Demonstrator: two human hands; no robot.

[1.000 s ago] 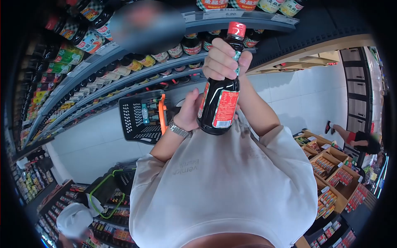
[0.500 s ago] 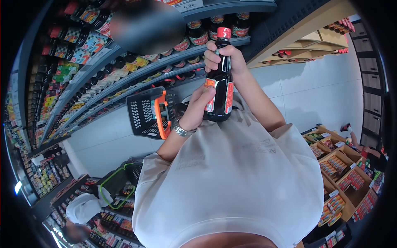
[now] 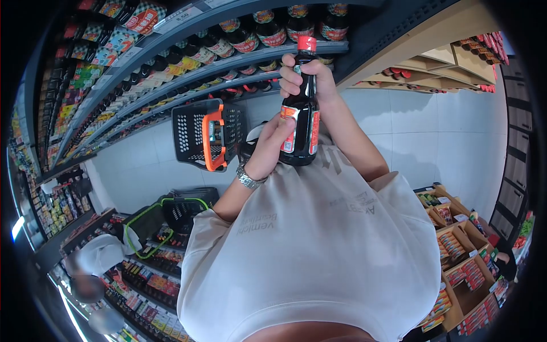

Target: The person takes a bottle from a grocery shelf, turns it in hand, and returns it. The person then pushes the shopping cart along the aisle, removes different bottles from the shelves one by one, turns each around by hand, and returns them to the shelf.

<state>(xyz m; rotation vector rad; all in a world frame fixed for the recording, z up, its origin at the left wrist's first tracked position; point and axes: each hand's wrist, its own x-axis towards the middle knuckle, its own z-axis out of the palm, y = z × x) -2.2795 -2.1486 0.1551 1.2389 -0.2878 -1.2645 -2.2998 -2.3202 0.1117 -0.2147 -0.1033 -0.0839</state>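
Note:
A dark glass sauce bottle (image 3: pixel 308 102) with a red cap and red-and-white labels is held upright in front of my chest. My right hand (image 3: pixel 307 80) is wrapped round its neck, just below the cap. Lower down, my left hand (image 3: pixel 272 145) grips the side of the body, thumb lying across the front label. A metal-band watch (image 3: pixel 249 178) is on my left wrist. The underside of the bottle is close to my white shirt (image 3: pixel 307 245).
Shelves (image 3: pixel 188 80) of dark sauce bottles curve along the left and front. A black shopping basket (image 3: pixel 191 132) with an orange handle is beyond my left forearm. At lower left, a person in white (image 3: pixel 99 253) is by a green-handled basket (image 3: pixel 137 228). Wooden bins (image 3: pixel 464 233) with packets stand at right.
Both hands keep the same hold on the bottle. The view has shifted slightly, and a blurred dark shape before the upper shelf is gone, showing more bottles there.

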